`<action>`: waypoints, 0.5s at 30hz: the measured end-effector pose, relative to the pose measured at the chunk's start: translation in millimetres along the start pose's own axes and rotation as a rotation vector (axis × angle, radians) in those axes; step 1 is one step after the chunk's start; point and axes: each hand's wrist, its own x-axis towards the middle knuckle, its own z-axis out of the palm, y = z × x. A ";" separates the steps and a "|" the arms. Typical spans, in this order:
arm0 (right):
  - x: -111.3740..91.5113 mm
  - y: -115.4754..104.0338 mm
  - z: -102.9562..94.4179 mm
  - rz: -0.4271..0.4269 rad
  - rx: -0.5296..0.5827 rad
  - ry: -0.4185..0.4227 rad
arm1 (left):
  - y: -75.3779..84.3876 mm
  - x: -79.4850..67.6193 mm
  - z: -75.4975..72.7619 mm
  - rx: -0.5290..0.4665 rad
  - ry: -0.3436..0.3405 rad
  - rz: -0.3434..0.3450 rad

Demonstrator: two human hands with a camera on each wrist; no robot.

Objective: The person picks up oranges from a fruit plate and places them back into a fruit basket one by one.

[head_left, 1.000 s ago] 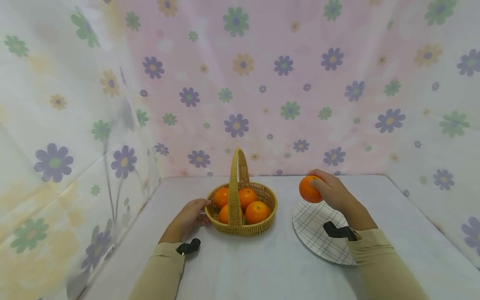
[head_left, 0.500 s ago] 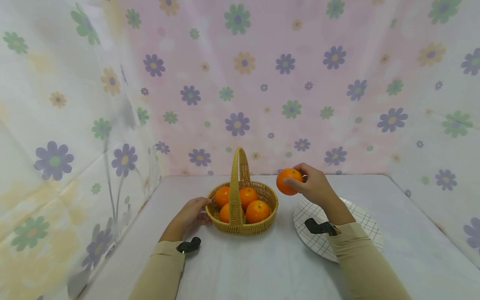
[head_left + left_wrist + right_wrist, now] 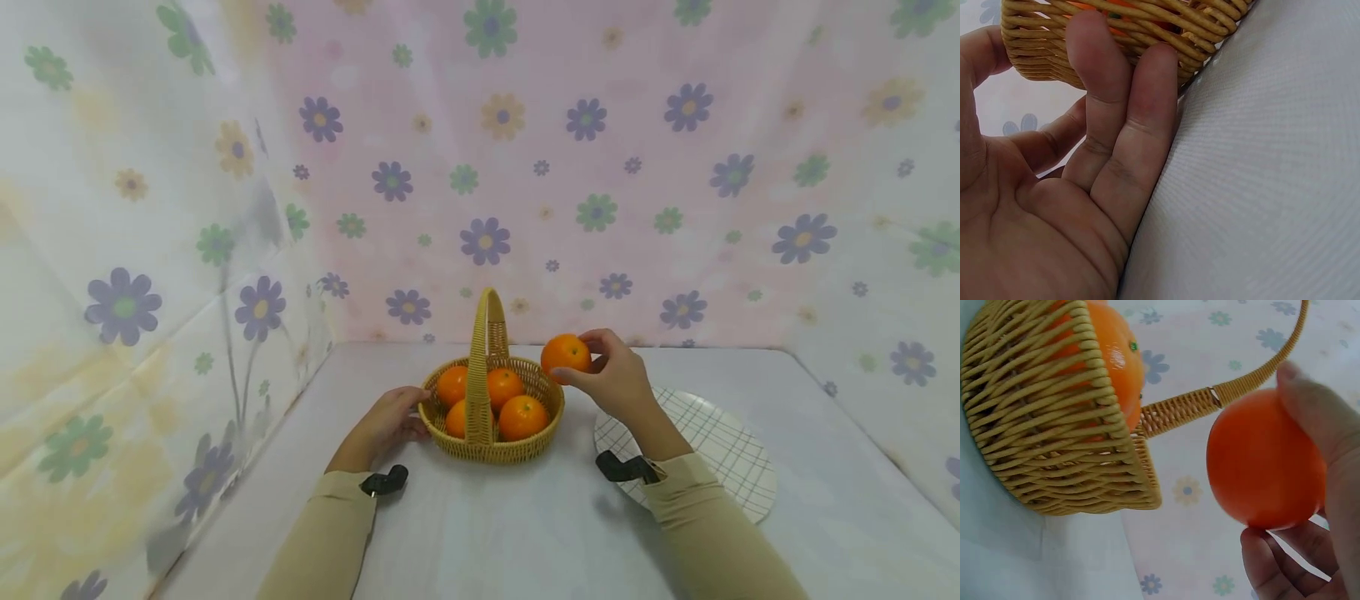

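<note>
My right hand [image 3: 618, 379] pinches an orange [image 3: 566, 357] between thumb and fingers. It holds the fruit in the air just beyond the right rim of a wicker basket [image 3: 491, 452]. In the right wrist view this orange [image 3: 1266, 459] is apart from the basket [image 3: 1054, 444]. Several more oranges lie inside, one of them [image 3: 522, 417] at the front right under the arched handle [image 3: 478, 367]. At the basket's left end, my left hand [image 3: 382, 425] holds the rim. Its fingers [image 3: 1147, 106] rest against the woven wall in the left wrist view.
A round white plate [image 3: 720, 442] with a grid pattern lies on the table to the right, partly under my right forearm. The white tabletop [image 3: 487, 533] runs back to a flowered cloth backdrop [image 3: 555, 208], with cloth on both sides.
My right hand has carried the orange leftward from above the plate to near the basket's right rim. The left hand stays on the basket. The head view has shifted slightly.
</note>
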 end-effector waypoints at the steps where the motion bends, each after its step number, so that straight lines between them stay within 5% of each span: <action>1: -0.8 0.1 1.8 -0.008 -0.008 0.001 | 0.1 0.6 0.1 0.006 0.000 -0.004; 15: -5.5 -4.1 19.6 -0.143 -0.045 -0.038 | 2.8 -1.2 0.3 0.014 -0.014 -0.005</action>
